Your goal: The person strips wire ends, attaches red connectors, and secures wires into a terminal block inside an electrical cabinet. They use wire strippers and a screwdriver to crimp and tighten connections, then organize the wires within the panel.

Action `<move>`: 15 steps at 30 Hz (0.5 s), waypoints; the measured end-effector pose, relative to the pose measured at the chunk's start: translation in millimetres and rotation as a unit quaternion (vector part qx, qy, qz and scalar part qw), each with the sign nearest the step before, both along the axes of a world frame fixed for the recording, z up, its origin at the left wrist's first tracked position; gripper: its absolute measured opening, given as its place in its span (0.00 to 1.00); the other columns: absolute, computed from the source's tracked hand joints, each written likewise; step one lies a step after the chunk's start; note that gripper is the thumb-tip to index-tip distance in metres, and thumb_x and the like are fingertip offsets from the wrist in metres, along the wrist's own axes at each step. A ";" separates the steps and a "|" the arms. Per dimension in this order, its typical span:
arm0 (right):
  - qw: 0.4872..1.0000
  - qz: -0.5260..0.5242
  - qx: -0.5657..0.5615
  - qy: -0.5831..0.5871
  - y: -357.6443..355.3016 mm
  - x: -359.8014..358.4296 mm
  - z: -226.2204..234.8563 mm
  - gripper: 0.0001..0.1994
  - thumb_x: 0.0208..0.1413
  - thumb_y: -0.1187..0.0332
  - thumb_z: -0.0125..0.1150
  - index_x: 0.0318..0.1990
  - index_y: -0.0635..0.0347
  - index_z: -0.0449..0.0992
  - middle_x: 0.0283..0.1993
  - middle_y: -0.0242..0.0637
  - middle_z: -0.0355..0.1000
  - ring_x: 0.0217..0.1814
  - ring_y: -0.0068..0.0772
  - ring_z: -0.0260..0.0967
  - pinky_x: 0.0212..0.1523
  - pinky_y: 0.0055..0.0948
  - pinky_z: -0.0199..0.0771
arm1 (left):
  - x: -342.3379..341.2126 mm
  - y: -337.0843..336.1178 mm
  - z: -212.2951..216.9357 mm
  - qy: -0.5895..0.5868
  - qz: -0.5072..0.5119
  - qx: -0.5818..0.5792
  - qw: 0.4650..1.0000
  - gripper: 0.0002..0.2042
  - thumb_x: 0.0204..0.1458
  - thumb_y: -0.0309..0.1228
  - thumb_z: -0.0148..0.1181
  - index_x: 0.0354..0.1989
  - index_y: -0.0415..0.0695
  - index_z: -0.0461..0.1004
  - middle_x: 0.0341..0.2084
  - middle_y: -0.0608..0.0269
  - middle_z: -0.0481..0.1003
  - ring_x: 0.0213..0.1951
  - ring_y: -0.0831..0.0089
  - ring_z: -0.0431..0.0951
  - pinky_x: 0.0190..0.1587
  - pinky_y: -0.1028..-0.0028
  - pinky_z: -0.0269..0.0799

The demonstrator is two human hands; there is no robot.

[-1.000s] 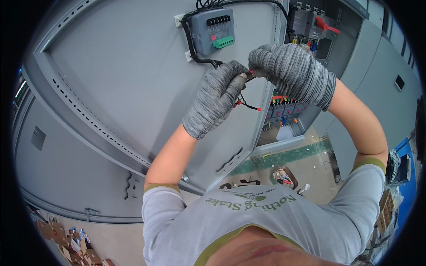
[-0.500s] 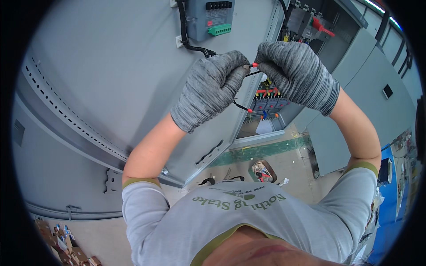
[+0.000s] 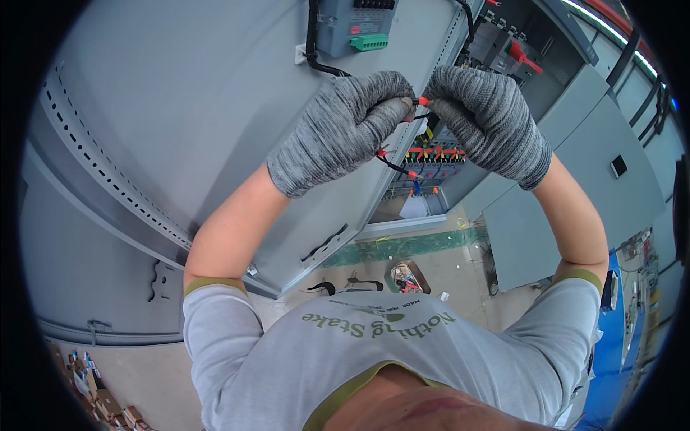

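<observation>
Both my hands wear grey knit gloves and are raised in front of an open electrical cabinet. My left hand (image 3: 345,129) is closed around thin black wires (image 3: 392,167) with red ferrule ends. My right hand (image 3: 489,118) pinches one red-tipped wire end (image 3: 422,101) between its fingertips, touching the left hand's fingertips. A terminal strip (image 3: 431,154) with red and blue wire ends sits just behind and below the hands inside the cabinet.
The grey cabinet door (image 3: 180,122) stands open at the left, with a grey module and green connector (image 3: 359,29) mounted on it and a black cable bundle (image 3: 316,50). Breakers with red handles (image 3: 517,50) sit upper right. A tool bag (image 3: 408,276) lies on the floor below.
The view has tilted so that the hands and the door module sit higher in the picture. My hands stay together on the wires, still pinching the red-tipped end.
</observation>
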State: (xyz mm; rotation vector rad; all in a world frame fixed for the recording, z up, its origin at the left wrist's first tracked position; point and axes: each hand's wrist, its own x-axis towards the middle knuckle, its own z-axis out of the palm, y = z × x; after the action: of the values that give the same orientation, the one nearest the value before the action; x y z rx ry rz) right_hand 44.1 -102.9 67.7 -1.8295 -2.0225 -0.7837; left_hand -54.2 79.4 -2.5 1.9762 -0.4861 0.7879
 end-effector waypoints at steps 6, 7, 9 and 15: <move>0.981 -0.057 -0.070 0.171 3.9 -7.7 0.4 0.08 0.57 0.67 0.53 0.38 0.62 0.73 0.27 0.43 0.72 0.28 0.43 0.73 0.31 0.35 0.74 | 0.9 -6.0 -6.5 -0.049 0.063 0.034 0.996 0.09 0.56 0.30 0.49 0.33 0.36 0.72 0.21 0.58 0.72 0.25 0.71 0.70 0.33 0.73 0.68; 0.989 -0.057 -0.075 0.113 3.7 -5.7 -0.4 0.07 0.56 0.68 0.53 0.38 0.61 0.73 0.27 0.43 0.72 0.28 0.43 0.73 0.31 0.36 0.74 | 0.7 -4.3 -4.9 -0.041 0.062 0.048 0.996 0.09 0.56 0.30 0.49 0.33 0.36 0.72 0.22 0.58 0.72 0.25 0.71 0.70 0.34 0.73 0.68; 0.995 -0.054 -0.088 -0.003 1.8 0.6 -3.3 0.07 0.55 0.70 0.53 0.39 0.60 0.72 0.27 0.43 0.71 0.29 0.43 0.73 0.32 0.37 0.74 | 0.5 -1.9 -2.3 -0.011 0.049 0.053 0.997 0.09 0.56 0.30 0.49 0.33 0.37 0.72 0.22 0.60 0.72 0.27 0.73 0.70 0.35 0.73 0.68; 0.964 -0.117 -0.093 -0.218 -3.1 -7.9 4.2 0.11 0.48 0.71 0.56 0.41 0.58 0.71 0.28 0.41 0.71 0.33 0.42 0.74 0.35 0.38 0.73 | -2.5 1.5 2.2 0.048 -0.004 0.013 0.999 0.09 0.56 0.31 0.50 0.33 0.38 0.72 0.25 0.63 0.72 0.30 0.75 0.69 0.39 0.75 0.67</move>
State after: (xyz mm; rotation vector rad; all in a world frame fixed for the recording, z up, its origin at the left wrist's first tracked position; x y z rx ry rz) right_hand 36.2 -106.1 71.9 -2.1881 -2.2247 -1.1891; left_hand -56.7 81.0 -0.4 2.0254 -0.4486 0.6804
